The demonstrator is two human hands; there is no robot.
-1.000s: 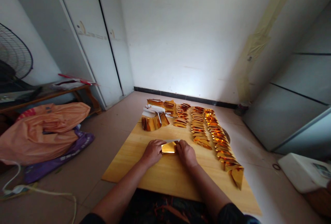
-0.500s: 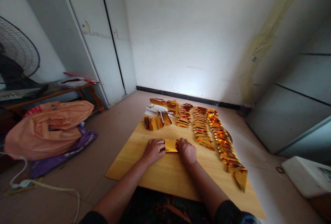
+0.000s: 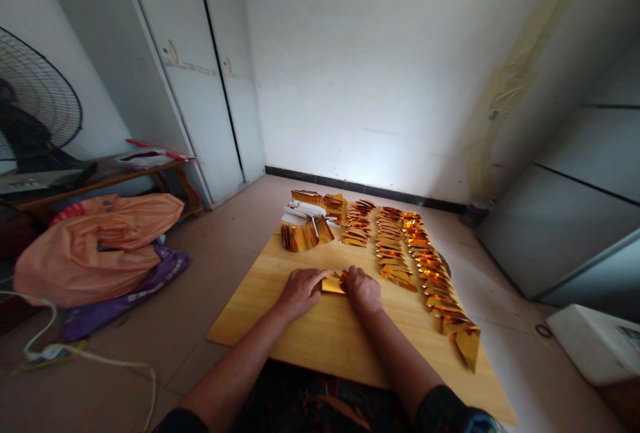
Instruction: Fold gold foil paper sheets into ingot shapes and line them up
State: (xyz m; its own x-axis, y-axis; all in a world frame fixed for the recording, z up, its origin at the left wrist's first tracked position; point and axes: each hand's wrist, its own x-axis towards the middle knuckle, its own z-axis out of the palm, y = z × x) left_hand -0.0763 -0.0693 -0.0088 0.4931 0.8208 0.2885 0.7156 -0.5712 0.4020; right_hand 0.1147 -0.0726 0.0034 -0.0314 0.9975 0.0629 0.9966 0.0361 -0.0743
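Observation:
A small piece of gold foil paper (image 3: 334,285) lies between my hands on the wooden board (image 3: 320,340). My left hand (image 3: 301,292) grips its left end, with the index finger stretched along the upper edge. At the right end, my right hand (image 3: 364,290) is closed on the same piece. Rows of folded gold pieces (image 3: 393,243) run down the board's right side, the longest row (image 3: 435,276) outermost. Behind my hands, a curved stack of gold sheets (image 3: 299,237) sits beside a white object (image 3: 306,209).
An orange bag (image 3: 90,250) and a purple bag (image 3: 125,293) lie on the floor at the left, near a white cable (image 3: 115,364). A fan (image 3: 37,100) stands on a low wooden bench (image 3: 175,183). At the right is a white box (image 3: 595,343).
My left index finger has stretched out over the top edge of the gold paper, and less of the paper's surface shows. My right hand has barely moved.

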